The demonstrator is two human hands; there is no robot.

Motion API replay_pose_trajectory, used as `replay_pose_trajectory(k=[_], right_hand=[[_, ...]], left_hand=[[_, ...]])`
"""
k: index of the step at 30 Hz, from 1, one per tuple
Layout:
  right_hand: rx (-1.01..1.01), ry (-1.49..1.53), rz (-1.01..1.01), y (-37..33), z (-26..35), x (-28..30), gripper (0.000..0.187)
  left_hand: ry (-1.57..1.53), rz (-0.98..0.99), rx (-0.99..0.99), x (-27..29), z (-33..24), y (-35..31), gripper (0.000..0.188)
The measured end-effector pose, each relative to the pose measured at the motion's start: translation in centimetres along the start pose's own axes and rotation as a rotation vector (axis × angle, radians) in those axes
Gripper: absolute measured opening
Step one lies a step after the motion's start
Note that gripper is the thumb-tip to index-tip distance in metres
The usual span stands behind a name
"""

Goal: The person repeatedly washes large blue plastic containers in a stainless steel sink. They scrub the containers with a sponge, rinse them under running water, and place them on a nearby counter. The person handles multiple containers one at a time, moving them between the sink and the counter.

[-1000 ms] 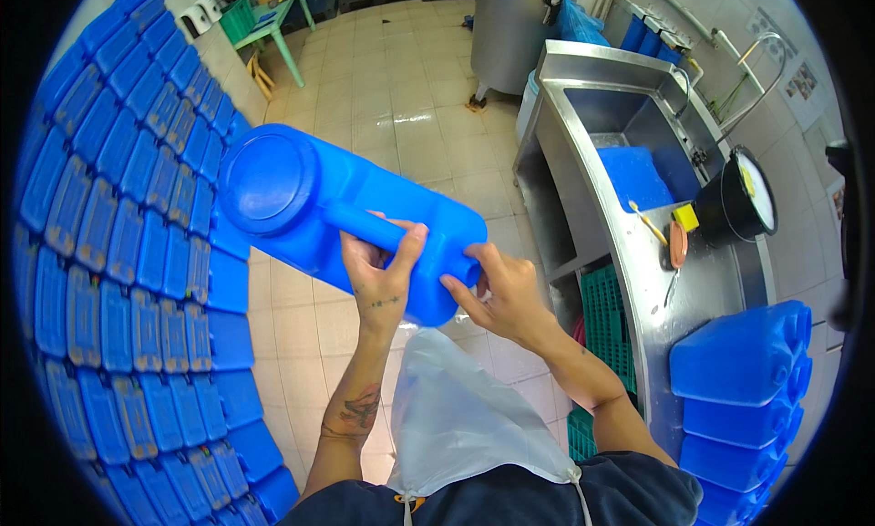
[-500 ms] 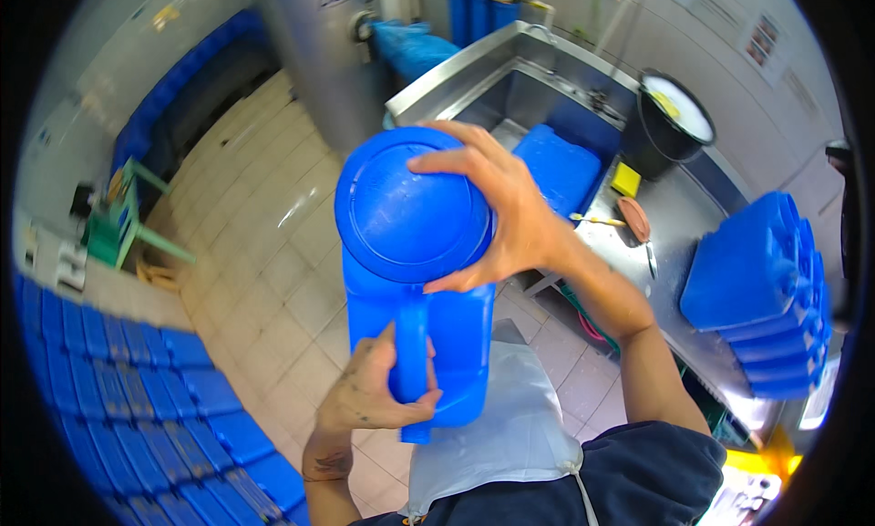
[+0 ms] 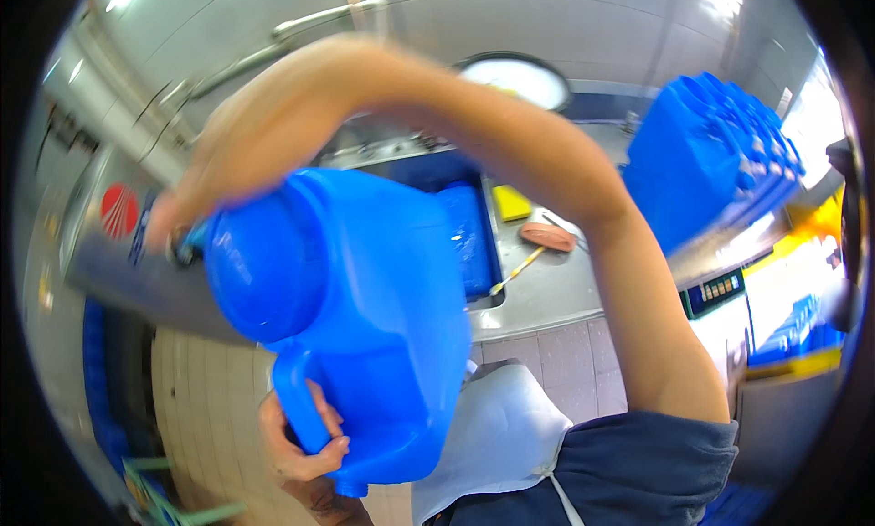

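A large blue plastic jug (image 3: 401, 271) is held up in front of me, tilted with its wide round lid (image 3: 269, 262) toward the left. My left hand (image 3: 301, 439) is closed around the jug's side handle (image 3: 303, 403), fingers wrapped through the grip. My right arm arches over the top of the jug. Smeared by motion, my right hand (image 3: 219, 161) is just above and beyond the lid, and its fingers are too blurred to read. Whether it touches the lid, I cannot tell.
Behind the jug is a steel sink with a blue container (image 3: 467, 239) in it. On the counter (image 3: 556, 293) are a yellow sponge (image 3: 511, 202), a pinkish-brown scrub brush (image 3: 547, 237) and a toothbrush (image 3: 517, 271). Several blue jugs (image 3: 684, 161) stand right; a steel tank (image 3: 137, 280) stands left.
My view has swung to the right, toward the sink counter. The jug has tilted and moved left in view. My right hand has left its spread grip on the lid and moved up and left.
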State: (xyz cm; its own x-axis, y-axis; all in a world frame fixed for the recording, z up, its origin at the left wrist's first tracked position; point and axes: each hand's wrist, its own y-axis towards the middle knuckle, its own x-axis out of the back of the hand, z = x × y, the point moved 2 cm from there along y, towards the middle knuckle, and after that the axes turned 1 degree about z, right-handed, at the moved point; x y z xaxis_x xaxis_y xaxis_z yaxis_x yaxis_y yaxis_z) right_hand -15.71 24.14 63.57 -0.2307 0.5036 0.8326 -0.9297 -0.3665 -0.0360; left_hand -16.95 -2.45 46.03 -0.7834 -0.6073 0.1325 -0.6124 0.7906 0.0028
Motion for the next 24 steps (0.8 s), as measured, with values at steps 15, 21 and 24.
replay_pose_trajectory(k=[15, 21, 24], right_hand=[[-0.321, -0.463, 0.420, 15.3, -10.9, -0.1, 0.084], [-0.897, -0.787, 0.615, 16.4, -15.0, -1.2, 0.077], [-0.708, -1.058, 0.669, 17.5, -16.7, -3.5, 0.090]], left_hand=[[-0.012, 0.417, -0.121, 5.4, 6.7, 21.4, 0.050], [-0.177, 0.505, -0.027, 5.0, 8.2, 25.2, 0.048], [-0.160, 0.611, -0.084, 6.1, 10.5, 27.4, 0.049]])
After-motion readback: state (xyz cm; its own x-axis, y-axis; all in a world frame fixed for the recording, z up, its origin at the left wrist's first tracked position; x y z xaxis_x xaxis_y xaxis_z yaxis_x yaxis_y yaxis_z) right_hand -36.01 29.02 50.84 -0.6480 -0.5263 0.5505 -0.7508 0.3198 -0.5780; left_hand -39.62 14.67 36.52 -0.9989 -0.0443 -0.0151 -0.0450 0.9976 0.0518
